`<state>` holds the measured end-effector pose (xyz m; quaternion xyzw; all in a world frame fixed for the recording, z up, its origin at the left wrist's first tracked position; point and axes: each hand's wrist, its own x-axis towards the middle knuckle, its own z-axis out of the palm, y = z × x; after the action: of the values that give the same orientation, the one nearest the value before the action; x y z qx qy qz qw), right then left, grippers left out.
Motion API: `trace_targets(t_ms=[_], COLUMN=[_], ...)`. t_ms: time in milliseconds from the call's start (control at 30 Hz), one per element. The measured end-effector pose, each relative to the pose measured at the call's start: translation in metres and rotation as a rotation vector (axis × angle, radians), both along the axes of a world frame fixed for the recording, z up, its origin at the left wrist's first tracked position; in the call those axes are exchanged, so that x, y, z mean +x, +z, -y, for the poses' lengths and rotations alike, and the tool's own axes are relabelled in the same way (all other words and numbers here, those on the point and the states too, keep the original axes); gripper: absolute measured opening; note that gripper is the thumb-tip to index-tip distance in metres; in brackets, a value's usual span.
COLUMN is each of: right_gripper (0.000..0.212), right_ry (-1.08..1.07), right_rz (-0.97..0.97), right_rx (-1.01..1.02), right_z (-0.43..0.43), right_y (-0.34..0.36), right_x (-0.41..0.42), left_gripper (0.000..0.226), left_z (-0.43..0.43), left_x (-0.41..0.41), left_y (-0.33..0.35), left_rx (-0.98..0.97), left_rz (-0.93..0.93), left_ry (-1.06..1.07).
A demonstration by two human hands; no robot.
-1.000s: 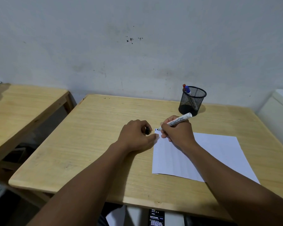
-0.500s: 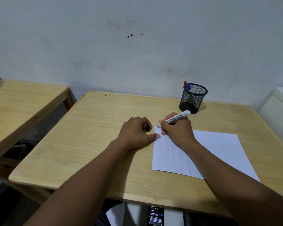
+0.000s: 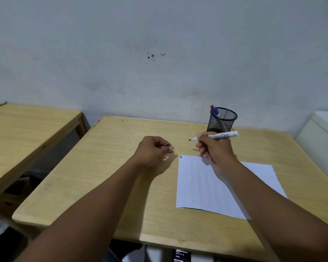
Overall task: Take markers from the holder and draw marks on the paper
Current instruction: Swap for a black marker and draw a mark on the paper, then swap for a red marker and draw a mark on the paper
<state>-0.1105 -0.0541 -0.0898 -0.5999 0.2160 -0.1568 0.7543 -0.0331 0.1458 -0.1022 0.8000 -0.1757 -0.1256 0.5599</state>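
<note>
Paper [image 3: 206,186] lies flat on the counter [image 3: 102,186], marked at its 11 o'clock corner. Left hand [image 3: 153,150] is fisted on something small and dark, probably the cap; bring it to the uncapped marker [image 3: 214,136] pinched in the right hand [image 3: 214,148], at 3 o'clock. Holder [image 3: 222,120] stands beyond.

A broad stretch of bare light wooden tabletop [image 3: 102,167] was left open across the centre-left of the frame. The lower right was covered by a flat white sheet of paper [image 3: 201,186]. Passage toward the upper right was blocked by a black wire-mesh holder [image 3: 222,120], which stood upright with red- and blue-capped markers [image 3: 214,110] projecting above its rim. A gap was seen at left between the tabletop and a second wooden table [image 3: 27,129].
</note>
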Motion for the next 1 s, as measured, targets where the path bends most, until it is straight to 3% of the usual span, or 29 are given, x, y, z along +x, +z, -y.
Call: trace_targets(t_ms=[167,367,467,1000], right_gripper=[0.017,0.02,0.02,0.02], right_ry=[0.208,0.199,0.179,0.195], right_rz=[-0.015,-0.018,-0.001,0.049], right_rx=[0.182,0.155,0.154,0.19], right_z=[0.014,0.02,0.021,0.024], right_y=[0.047,0.064,0.065,0.062], right_x=[-0.003,-0.007,-0.008,-0.007], left_gripper=[0.025,0.03,0.022,0.016], left_z=[0.011,0.031,0.038,0.064], left_x=[0.007,0.002,-0.002,-0.005], left_y=[0.032,0.049,0.052,0.057], left_rx=[-0.252,-0.351,-0.411,-0.4], left_rz=[-0.208,-0.295,-0.349,-0.248], left_ry=[0.021,-0.026,-0.038,-0.042])
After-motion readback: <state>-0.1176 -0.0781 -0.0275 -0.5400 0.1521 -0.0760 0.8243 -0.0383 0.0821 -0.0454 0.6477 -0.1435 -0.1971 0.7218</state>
